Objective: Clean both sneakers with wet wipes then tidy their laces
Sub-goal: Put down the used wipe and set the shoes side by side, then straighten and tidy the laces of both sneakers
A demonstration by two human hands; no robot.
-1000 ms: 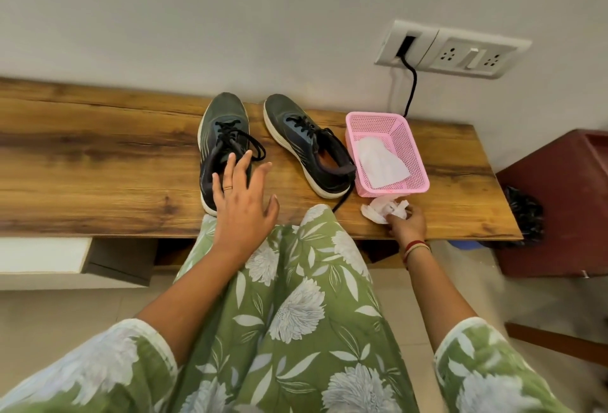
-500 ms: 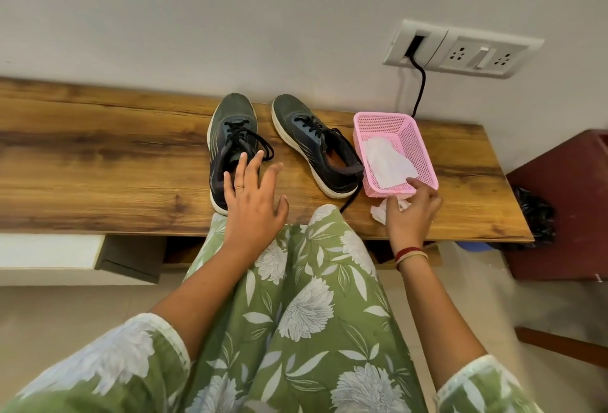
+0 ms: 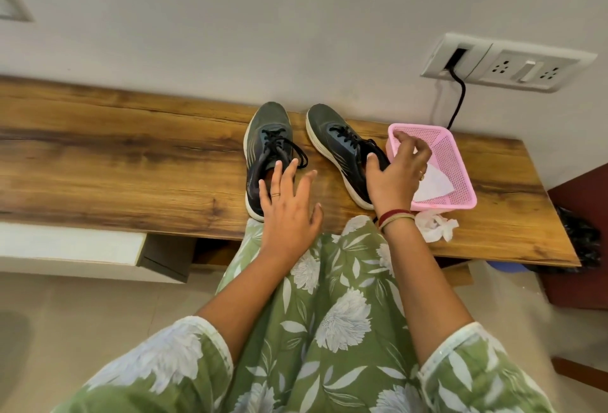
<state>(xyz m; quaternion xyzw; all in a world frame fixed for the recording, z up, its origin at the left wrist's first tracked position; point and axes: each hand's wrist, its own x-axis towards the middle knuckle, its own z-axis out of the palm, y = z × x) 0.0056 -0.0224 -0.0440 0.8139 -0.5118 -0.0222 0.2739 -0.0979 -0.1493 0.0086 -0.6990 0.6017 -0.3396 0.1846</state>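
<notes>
The left hand [image 3: 289, 212] spreads empty over a sneaker [image 3: 268, 129], and the right hand [image 3: 394, 179], empty too, hangs over the basket [image 3: 452, 156] and its soft, floppy wipe [image 3: 434, 182], best pinched by a corner.

green dress [image 3: 329, 314] w/ white flowers & leaves; sleeves [image 3: 158, 366] white-edged. thin ring [image 3: 275, 195] on left hand [image 3: 289, 212], 2nd on right hand [image 3: 394, 176]. red + gold bangles [image 3: 396, 217] at right wrist.

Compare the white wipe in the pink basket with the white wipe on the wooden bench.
The flat white wipe lies smooth inside the pink mesh basket; the crumpled white wipe sits wadded on the wooden bench. The right hand partly covers the flat wipe; the crumpled one lies exposed. Both are white.
</notes>
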